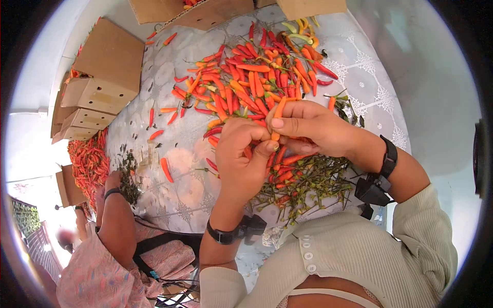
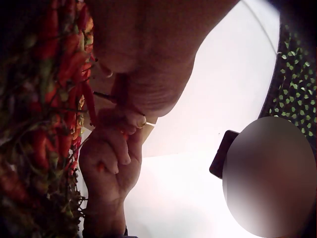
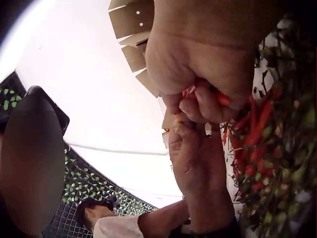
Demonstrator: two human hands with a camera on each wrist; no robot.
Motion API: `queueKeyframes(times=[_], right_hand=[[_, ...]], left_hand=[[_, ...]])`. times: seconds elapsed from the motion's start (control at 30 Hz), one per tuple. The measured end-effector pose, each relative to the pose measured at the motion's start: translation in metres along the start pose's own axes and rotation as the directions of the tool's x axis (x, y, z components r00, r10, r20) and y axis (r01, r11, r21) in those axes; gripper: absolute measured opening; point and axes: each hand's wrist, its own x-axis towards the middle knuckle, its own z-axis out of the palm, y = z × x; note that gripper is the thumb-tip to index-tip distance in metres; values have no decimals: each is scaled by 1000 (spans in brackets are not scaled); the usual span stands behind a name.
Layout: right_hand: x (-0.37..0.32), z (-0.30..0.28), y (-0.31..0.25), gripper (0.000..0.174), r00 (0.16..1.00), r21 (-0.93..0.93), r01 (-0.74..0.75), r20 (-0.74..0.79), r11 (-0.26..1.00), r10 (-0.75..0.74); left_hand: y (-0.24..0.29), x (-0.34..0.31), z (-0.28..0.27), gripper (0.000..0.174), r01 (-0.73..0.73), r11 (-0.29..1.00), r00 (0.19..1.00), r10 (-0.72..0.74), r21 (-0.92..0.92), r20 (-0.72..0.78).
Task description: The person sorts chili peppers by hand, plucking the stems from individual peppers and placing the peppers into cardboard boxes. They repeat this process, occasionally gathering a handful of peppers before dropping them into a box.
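Note:
An orange chili pepper (image 1: 280,109) is held between the two hands, above the chili heap. My right hand (image 1: 321,128) grips its body with thumb and fingers. More red chili (image 3: 223,99) shows among that hand's curled fingers in the right wrist view. My left hand (image 1: 241,156) pinches the pepper's stem end, thumb tip right against the right hand's fingers. In the left wrist view a pale stem end (image 2: 141,121) shows between the two hands. Loose red and orange chilies (image 1: 251,77) lie spread beyond the hands. Green stems (image 1: 308,192) are piled nearest the body.
Cardboard boxes (image 1: 105,77) stand at the left, another box (image 1: 205,15) at the far edge. A large red chili pile (image 1: 90,164) lies at far left. Beside it, another person's arm (image 1: 117,215) reaches to dark stems (image 1: 131,177). A patterned cloth (image 1: 185,190) covers the table.

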Motion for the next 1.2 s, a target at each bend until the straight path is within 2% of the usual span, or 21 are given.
queueKeyframes(times=[0.23, 0.33, 0.37, 0.43, 0.47, 0.53, 0.63, 0.73, 0.83, 0.93, 1.03, 1.13, 1.2], right_hand=[[7, -19, 7, 27, 995, 221, -57, 92, 974, 37], [4, -22, -3, 24, 999, 180, 31, -25, 983, -27], [5, -25, -5, 19, 996, 169, 85, -33, 982, -81], [0, -14, -13, 16, 969, 74, 150, -211, 986, -132], [-1, -9, -15, 15, 941, 23, 177, -296, 984, -163], [1, -18, -9, 16, 953, -65, 154, -254, 986, -166], [3, -17, -3, 18, 950, -173, 120, -266, 978, -164], [5, -16, -2, 19, 950, -246, 54, -287, 968, -126], [4, -18, -1, 22, 952, -296, -13, -295, 955, -79], [3, -12, 0, 23, 941, -274, -3, -325, 962, -90], [4, -11, 2, 25, 927, -284, 24, -352, 959, -127], [7, -14, 6, 24, 895, -307, 88, -394, 947, -211], [8, -16, 5, 24, 881, -298, 113, -411, 948, -234]], left_hand=[[-2, 1, -1, 15, -83, 993, 995, 88, -84, 55], [0, -3, 0, 7, 36, 963, 994, -63, -267, -95], [0, -3, -3, 7, 31, 936, 985, -89, -352, -150], [0, -2, -11, 12, 3, 859, 956, -153, -511, -252], [0, -1, -11, 16, 11, 869, 933, -188, -495, -308], [-1, 0, -13, 23, 31, 886, 873, -250, -463, -418], [-14, 2, -13, 27, 83, 983, 878, -151, -164, -455], [-15, 3, -17, 32, 126, 968, 968, -73, 215, -238], [-10, 4, -10, 34, -14, 851, 998, 41, 526, -39], [-11, 0, -6, 33, 0, 865, 997, -40, 502, 69], [-10, 0, -7, 28, 0, 886, 998, -26, 464, 50], [-12, 2, -4, 23, -39, 922, 996, 65, 384, -56], [-9, 2, -4, 22, -23, 933, 997, 48, 359, -61]])
